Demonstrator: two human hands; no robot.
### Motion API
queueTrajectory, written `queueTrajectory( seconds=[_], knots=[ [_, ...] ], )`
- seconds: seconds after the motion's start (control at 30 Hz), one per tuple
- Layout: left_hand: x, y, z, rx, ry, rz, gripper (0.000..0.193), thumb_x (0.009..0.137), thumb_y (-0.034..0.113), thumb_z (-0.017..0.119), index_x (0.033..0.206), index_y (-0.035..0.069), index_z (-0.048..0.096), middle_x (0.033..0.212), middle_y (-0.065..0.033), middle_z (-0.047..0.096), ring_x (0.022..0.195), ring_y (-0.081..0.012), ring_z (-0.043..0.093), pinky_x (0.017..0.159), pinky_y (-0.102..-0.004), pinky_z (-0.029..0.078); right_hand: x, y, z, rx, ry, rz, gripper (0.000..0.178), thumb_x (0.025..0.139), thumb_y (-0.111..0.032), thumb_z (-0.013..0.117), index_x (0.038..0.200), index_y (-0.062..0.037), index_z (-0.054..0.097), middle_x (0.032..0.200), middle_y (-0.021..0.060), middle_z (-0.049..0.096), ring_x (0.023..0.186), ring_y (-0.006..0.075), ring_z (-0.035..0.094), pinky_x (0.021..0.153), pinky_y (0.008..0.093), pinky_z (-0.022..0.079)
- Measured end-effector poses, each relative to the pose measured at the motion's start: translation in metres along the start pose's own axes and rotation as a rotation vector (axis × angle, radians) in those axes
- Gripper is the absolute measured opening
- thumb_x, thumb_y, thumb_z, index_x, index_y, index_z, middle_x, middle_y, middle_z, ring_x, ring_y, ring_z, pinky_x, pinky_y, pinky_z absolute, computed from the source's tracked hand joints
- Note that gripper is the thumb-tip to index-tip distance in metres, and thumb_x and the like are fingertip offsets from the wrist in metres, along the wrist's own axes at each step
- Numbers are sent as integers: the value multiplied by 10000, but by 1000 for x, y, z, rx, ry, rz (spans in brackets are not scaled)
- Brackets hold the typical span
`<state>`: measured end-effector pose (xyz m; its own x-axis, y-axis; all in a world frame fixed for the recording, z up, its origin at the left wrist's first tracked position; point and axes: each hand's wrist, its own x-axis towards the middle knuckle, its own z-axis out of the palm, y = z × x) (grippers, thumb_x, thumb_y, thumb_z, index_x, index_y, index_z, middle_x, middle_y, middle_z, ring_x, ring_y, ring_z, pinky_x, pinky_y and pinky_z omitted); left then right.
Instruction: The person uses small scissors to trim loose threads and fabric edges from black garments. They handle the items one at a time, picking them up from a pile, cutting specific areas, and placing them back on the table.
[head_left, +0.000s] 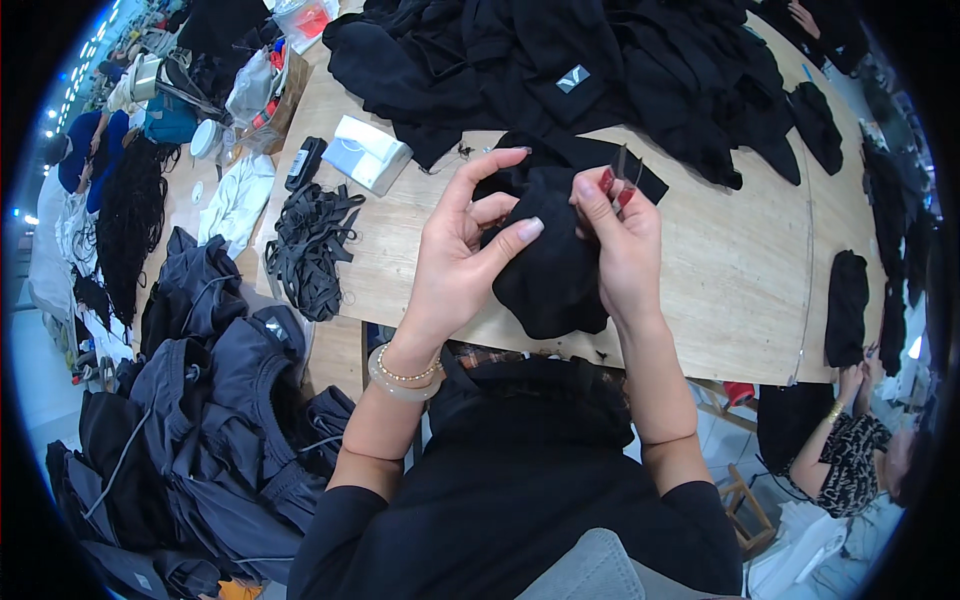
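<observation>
A piece of black cloth (pixel 550 265) is held up in front of me at the table's near edge, its lower end hanging down. My left hand (pixel 470 230) grips its left side, thumb across the front and the middle fingers curled into the folds; the index finger reaches over the top. On the right side, my right hand (pixel 622 235) is closed round small thread snips (pixel 625 170) with metal blades pointing up and red on the grips. Its fingertips also touch the cloth. Whether the snips' blades are apart is hard to make out.
A large heap of black garments (pixel 640 70) covers the table's far side. To the left lie a white and blue box (pixel 366 155), a black container (pixel 305 163) and a tangle of dark straps (pixel 312 245). Dark grey garments (pixel 215 420) pile at lower left. Another person (pixel 845 450) works at right.
</observation>
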<state>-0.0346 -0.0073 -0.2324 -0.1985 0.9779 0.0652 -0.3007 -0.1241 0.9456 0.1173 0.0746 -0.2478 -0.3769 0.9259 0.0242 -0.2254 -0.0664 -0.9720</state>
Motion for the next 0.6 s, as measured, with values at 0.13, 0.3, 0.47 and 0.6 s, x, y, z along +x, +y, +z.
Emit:
queueTrajectory(
  seconds=[0.13,0.3,0.47,0.6],
  knots=[
    [0,2,0,-2,38,-9,543,963,-28,623,1458,36,410,913,-25,677,887,-47,625,759,-202,490,2,-9,-7,-136,-74,-128,113,931,-113,715,934,-3,687,776,-32,610,726,53,541,644,209,412],
    [4,-5,7,9,145,24,453,981,-26,603,1402,34,448,827,-7,643,784,-25,583,701,-182,451,-5,-15,-2,-648,-232,-550,215,725,73,704,926,9,658,804,101,596,738,254,636,620,320,497],
    [15,-21,19,42,141,-3,430,998,17,597,1403,58,457,838,-1,630,777,-31,581,712,-181,459,-10,1,3,-1001,-25,-746,191,794,23,713,936,20,584,822,107,580,725,210,613,633,314,482],
    [21,-23,26,52,56,-14,404,1007,20,585,1391,53,465,858,1,622,798,-28,577,696,-178,448,-10,4,-11,-187,35,-161,138,1010,-130,627,941,-17,591,842,-24,561,749,51,480,654,226,405]
  ],
)
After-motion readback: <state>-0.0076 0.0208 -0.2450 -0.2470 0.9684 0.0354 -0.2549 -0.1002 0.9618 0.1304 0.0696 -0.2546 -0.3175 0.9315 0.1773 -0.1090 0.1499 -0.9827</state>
